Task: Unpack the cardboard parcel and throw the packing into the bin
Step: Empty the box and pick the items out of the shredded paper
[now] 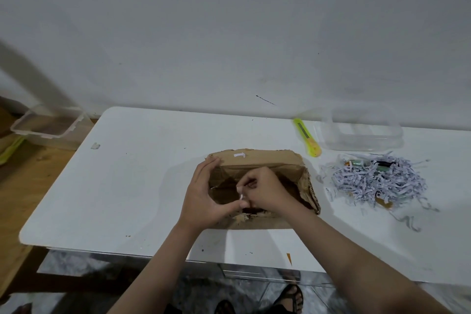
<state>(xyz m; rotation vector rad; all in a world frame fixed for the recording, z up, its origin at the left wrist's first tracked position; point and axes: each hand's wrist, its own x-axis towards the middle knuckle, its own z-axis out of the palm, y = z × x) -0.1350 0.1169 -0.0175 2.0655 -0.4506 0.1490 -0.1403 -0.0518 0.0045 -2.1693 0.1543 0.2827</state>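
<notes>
An open brown cardboard parcel [270, 160] lies on the white table [132, 186], its top torn open and its inside mostly bare. My left hand [204, 196] grips the parcel's left rim, fingers on the far corner and thumb across the near edge. My right hand [262, 190] reaches inside the parcel and pinches a small white paper strip [240, 192] between its fingertips. A heap of white shredded paper packing [377, 181] lies on the table to the right of the parcel, with small dark and green items partly buried in it.
A yellow-green utility knife [307, 140] lies behind the parcel to the right, next to a clear plastic container [359, 132]. Another clear plastic tub [48, 122] stands on the floor at the left, beyond the table's edge. A wall rises just behind the table.
</notes>
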